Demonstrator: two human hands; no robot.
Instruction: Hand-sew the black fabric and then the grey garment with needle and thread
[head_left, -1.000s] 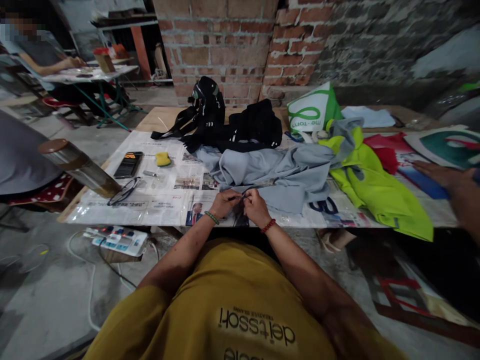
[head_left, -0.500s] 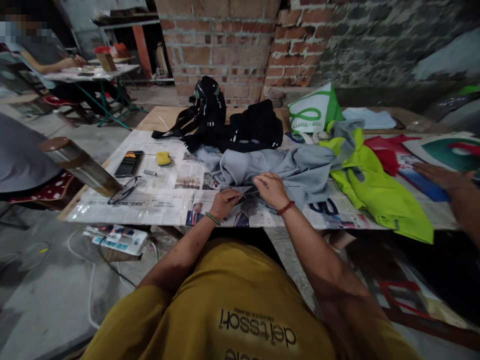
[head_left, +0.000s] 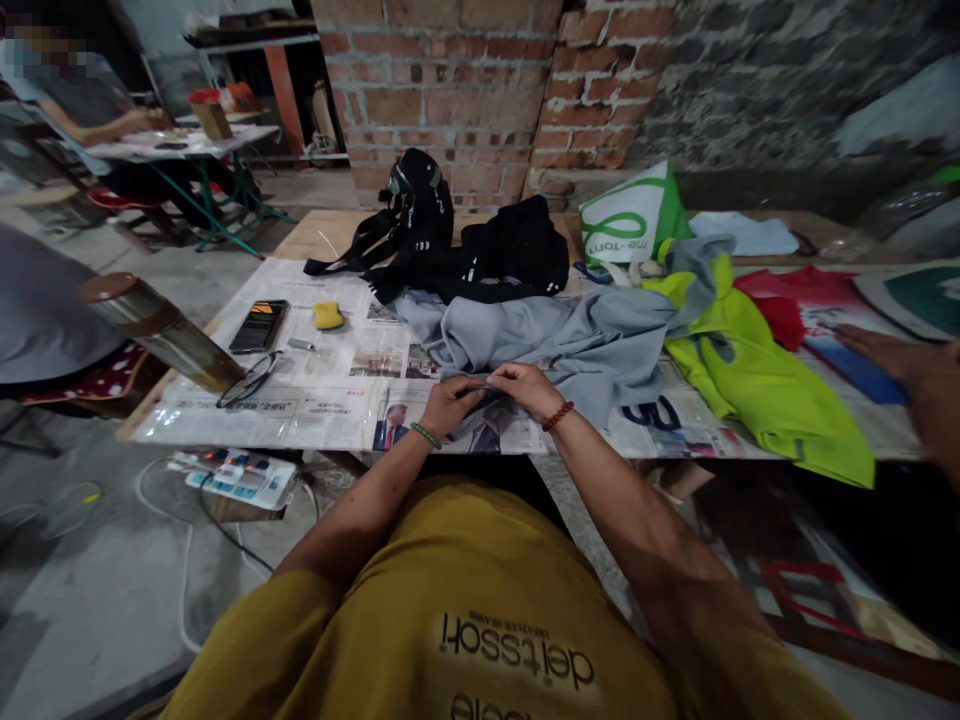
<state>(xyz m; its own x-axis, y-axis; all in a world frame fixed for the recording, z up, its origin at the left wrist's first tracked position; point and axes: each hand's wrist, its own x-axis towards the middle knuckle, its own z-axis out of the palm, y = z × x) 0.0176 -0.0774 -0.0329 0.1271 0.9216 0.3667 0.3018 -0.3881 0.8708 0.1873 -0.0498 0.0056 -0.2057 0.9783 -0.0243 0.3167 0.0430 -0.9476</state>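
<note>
A light grey cloth garment lies crumpled along the table in front of me. My left hand is closed in a pinch on a dark grey edge of it, close to the table's front. Right beside it, my right hand is pinched too, its fingertips meeting the same edge near the left fingers. Whatever sits between the right fingertips is too small to make out. Both palms face down and hide part of the cloth.
Black bags lie behind the garment; a yellow-green garment is to the right. Leftward are a phone, sponge, glasses and tall bottle. Another person's hand rests at the right. A power strip sits below.
My right hand has moved left and slightly down, its fingertips now close against the left ones. A thin pale line seen between the hands before no longer shows. The iron at right has shifted rightward.
</note>
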